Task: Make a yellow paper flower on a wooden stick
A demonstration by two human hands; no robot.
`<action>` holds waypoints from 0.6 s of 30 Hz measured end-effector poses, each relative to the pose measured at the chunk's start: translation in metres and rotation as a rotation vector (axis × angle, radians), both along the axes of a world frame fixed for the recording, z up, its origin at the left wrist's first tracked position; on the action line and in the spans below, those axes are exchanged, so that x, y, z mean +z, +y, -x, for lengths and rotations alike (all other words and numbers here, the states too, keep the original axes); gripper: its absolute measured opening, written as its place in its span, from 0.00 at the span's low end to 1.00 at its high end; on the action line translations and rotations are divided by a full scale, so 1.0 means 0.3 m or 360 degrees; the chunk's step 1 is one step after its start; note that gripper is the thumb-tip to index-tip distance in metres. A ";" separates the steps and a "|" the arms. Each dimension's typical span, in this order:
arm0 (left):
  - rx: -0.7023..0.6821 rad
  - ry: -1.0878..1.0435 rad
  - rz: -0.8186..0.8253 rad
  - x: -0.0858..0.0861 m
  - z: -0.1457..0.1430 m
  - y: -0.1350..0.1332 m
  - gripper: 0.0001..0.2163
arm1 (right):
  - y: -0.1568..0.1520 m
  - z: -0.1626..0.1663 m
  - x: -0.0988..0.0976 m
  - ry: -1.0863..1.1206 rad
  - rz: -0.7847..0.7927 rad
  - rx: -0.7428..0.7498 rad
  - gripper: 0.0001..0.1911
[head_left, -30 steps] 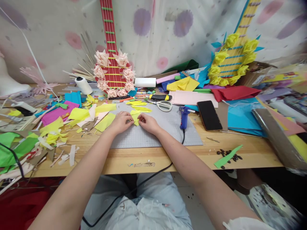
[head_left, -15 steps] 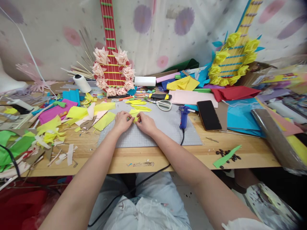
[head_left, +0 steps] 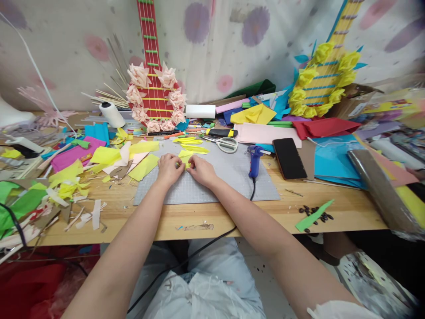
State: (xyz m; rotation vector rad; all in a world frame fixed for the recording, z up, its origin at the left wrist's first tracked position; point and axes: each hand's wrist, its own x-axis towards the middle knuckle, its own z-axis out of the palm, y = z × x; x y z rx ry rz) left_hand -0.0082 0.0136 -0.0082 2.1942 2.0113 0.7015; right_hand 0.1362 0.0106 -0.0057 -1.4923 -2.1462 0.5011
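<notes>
Between my two hands is a small piece of yellow paper [head_left: 186, 156], low over the grey cutting mat [head_left: 232, 181]. My left hand [head_left: 170, 169] pinches its left side with thumb and fingers. On the other side my right hand [head_left: 202, 170] pinches it too, the fingertips close to those of the left. The paper's lower part is mostly hidden by the fingers. Just beyond lie several folded yellow paper strips [head_left: 192, 146]. Scissors with pale handles [head_left: 227, 145] rest behind my right hand. A blue glue gun [head_left: 254, 161] lies farther right on the mat.
Paper scraps [head_left: 69, 177] cover the table's left side. A red paper guitar with pink flowers [head_left: 154, 95] and a yellow one [head_left: 320, 84] lean at the back. A phone [head_left: 290, 158] lies right of the mat. The glue gun's cord [head_left: 212, 238] runs over the front edge.
Both hands stay at almost the same spot with the yellow paper between them. The fingers have shifted slightly and less of the paper's lower part shows.
</notes>
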 end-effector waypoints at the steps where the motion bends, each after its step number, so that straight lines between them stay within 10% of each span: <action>1: 0.0001 0.0007 0.0000 0.000 -0.001 0.000 0.07 | 0.001 0.000 -0.001 -0.0003 0.0003 0.0001 0.10; 18: -0.0058 0.0042 -0.0030 -0.001 -0.004 -0.011 0.06 | 0.004 0.004 0.000 -0.0186 -0.0038 0.0019 0.11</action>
